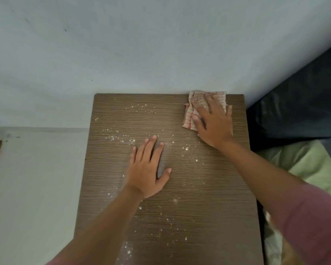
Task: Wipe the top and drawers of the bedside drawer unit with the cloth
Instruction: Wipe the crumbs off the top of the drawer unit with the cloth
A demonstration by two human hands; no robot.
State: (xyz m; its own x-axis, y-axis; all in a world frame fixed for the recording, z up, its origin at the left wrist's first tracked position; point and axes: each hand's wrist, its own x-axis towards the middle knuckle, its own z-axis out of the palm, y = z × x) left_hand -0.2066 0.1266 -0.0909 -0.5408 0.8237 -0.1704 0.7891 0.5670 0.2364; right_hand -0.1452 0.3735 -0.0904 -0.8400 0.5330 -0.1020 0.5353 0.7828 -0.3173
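The brown wood-grain top of the bedside drawer unit (208, 188) fills the middle of the view, seen from above. Pale crumbs and dust (115, 137) are scattered over it. A white cloth with red checks (191, 113) lies at the far right corner, against the wall. My right hand (213, 121) presses flat on the cloth with straight fingers. My left hand (147, 169) rests flat on the bare top near the middle, fingers spread. The drawers are out of sight below.
A pale wall (141, 44) stands directly behind the unit. A dark headboard (298, 104) and a bed with green bedding (310, 165) adjoin the unit on the right. Light floor (33, 178) lies to the left.
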